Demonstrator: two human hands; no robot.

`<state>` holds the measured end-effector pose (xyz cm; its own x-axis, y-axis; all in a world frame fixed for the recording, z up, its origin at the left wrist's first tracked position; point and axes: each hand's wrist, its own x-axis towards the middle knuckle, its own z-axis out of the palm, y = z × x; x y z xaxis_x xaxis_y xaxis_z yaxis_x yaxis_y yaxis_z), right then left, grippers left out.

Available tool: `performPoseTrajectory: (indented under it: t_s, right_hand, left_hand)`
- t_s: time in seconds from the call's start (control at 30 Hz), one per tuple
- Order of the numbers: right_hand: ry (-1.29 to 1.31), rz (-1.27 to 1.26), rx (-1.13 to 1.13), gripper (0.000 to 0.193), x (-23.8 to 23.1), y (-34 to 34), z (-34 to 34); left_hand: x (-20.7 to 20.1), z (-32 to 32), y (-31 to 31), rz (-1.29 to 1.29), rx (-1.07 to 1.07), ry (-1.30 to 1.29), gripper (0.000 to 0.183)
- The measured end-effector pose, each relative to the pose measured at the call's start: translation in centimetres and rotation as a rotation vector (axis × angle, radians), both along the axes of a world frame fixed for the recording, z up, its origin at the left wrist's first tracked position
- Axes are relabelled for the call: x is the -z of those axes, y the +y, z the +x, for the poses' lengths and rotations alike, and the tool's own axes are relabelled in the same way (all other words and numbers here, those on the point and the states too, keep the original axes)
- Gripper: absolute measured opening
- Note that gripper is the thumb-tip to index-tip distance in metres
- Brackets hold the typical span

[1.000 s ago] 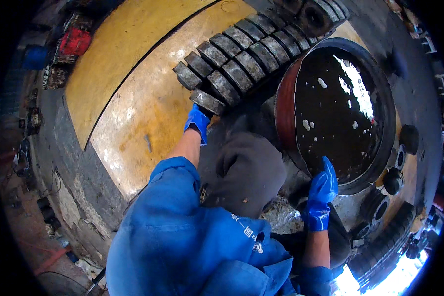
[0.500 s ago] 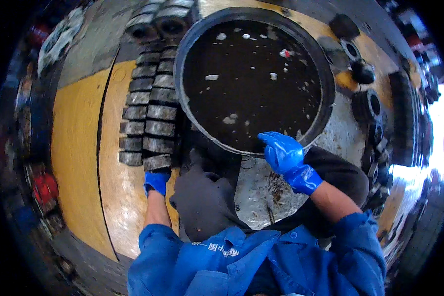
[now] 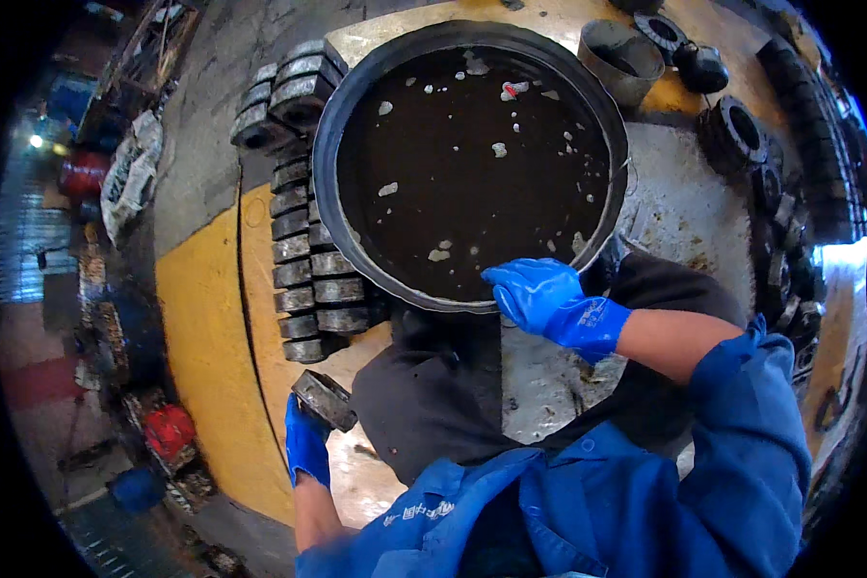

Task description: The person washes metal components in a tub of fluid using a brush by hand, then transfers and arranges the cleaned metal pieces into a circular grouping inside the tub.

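**Gloved hands at the basin, one holding a steel ring**

The left hand (image 3: 307, 445), in a blue glove, grips a ring (image 3: 325, 399), a grey metal piece like a bearing race. Its fingers are clamped around the lower edge of the ring, which is tilted and held just above the yellow floor (image 3: 207, 366), near the person's left knee.

The ring sits just below a row (image 3: 303, 260) of similar grey rings, laid side by side in a line that runs from beside the knee up along the left rim of the basin (image 3: 356, 260). More rings are stacked at the top of the row, touching the basin's upper left edge.

The right hand (image 3: 539, 294), also in a blue glove, rests at the near rim of the basin. Its fingers are bent and close together, curled over the rim; whether they pinch anything I cannot tell.

The basin is round, wide and black, filled with dark liquid (image 3: 472, 164) on which pale flecks float. It stands on the floor straight ahead of the person, touching the dark trousers (image 3: 433, 395) at the knees.

Both arms wear blue sleeves (image 3: 732, 424). Behind the basin stands a grey metal cup (image 3: 619, 60), and to the right lie dark round parts (image 3: 737, 135), well apart from both hands.
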<state>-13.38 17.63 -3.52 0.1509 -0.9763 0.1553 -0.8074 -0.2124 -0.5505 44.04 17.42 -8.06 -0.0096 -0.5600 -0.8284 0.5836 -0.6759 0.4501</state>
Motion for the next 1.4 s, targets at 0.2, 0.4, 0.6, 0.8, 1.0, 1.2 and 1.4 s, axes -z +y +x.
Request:
performPoseTrajectory:
  t_s: [0.2, 0.4, 0.6, 0.8, 1.0, 1.2, 1.4]
  right_hand:
    - [-0.029, -0.010, 0.012, 0.030, 1.0, 0.3, -0.6]
    - [-0.033, -0.077, 0.043, 0.030, 1.2, 0.6, -0.5]
    - [-0.060, -0.130, 0.068, 0.025, 1.2, 0.7, -0.5]
    - [-0.064, -0.143, 0.099, 0.020, 1.1, 0.8, -0.7]
    - [-0.123, -0.165, 0.110, 0.023, 1.1, 1.0, -1.2]
    - [-0.124, -0.185, 0.094, 0.032, 1.4, 1.1, -0.9]
    - [-0.127, -0.162, 0.089, 0.033, 1.4, 0.8, -1.0]
  left_hand:
    - [-9.7, 1.7, -5.7, -0.184, 0.381, -0.295, 0.077]
    - [-24.8, -11.9, -12.6, -0.382, 0.518, -0.593, 0.067]
    - [-26.4, -26.3, -24.1, -0.344, 0.504, -0.463, 0.069]
    - [-19.8, -41.5, -33.8, -0.283, 0.590, -0.341, 0.063]
    - [-13.2, -48.2, -36.5, -0.796, 0.881, -0.456, 0.059]
    - [-6.3, -52.2, -41.6, -0.475, 0.741, -0.196, 0.056]
    - [-2.3, -54.6, -41.8, -0.464, 0.554, -0.300, 0.069]
